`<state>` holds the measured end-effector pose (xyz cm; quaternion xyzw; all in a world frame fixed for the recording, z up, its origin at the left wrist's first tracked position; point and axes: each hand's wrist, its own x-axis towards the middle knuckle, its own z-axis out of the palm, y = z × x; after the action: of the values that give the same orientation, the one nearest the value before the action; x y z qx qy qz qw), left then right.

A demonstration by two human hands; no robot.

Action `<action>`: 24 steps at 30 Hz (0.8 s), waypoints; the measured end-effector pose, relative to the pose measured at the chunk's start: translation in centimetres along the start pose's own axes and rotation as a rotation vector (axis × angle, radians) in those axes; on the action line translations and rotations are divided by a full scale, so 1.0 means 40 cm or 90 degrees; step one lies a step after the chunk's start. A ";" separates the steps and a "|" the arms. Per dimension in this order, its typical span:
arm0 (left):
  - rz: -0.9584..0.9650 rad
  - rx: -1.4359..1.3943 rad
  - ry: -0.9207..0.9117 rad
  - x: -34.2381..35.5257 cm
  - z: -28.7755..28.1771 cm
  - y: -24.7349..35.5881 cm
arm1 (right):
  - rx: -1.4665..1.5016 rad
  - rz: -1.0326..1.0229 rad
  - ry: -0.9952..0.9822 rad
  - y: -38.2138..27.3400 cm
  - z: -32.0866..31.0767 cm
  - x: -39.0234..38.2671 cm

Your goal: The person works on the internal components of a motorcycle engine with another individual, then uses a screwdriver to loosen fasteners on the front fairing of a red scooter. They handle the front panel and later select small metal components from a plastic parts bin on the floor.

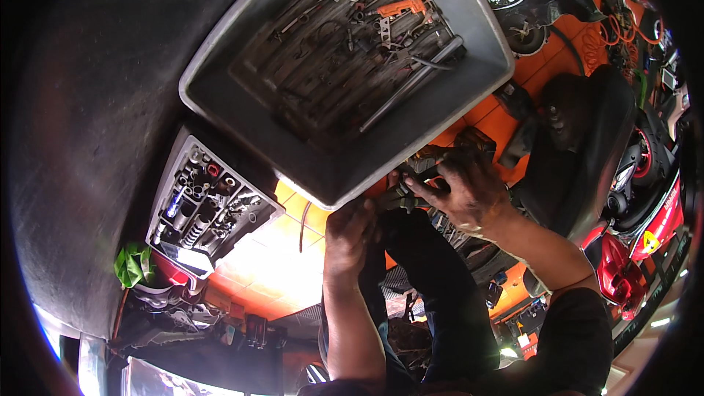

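Observation:
Just past the near corner of a large grey tray [346, 189], both my hands are at a small greyish metal part [400, 196], too dark to name more exactly. My left hand [349, 233] is closed, its fingertips gripping the part's left side. From the right, my right hand [465, 189] pinches at the other side with thumb and bent forefinger. My fingers cover much of the part. Inside the tray lie an orange tool [402, 7], a long metal bar [411, 85] and several small metal pieces.
Left of my hands, a smaller grey tray [265, 214] holds sockets and other metal pieces. Orange floor tiles [257, 279] show below it. At the right stand a black seat [598, 128] and a red motorcycle [623, 271]. An orange coiled hose [595, 42] is at upper right.

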<state>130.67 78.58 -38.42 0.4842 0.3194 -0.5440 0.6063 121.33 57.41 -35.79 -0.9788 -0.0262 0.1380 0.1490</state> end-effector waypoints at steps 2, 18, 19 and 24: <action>-0.028 0.007 -0.040 -0.006 0.012 0.016 | -0.025 -0.009 0.041 0.016 0.013 -0.017; 0.144 -0.217 0.006 0.003 -0.047 0.042 | -0.097 0.135 -0.086 0.176 0.294 0.321; 0.146 -0.227 -0.009 0.000 -0.034 0.054 | -0.035 0.202 -0.076 0.170 0.301 0.316; 0.082 -0.261 -0.018 -0.030 0.000 0.047 | 0.330 0.369 -0.076 0.025 0.163 0.218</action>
<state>132.24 78.90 -36.87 0.3628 0.3833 -0.4345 0.7298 127.90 59.11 -44.37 -0.8657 0.2788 0.2328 0.3444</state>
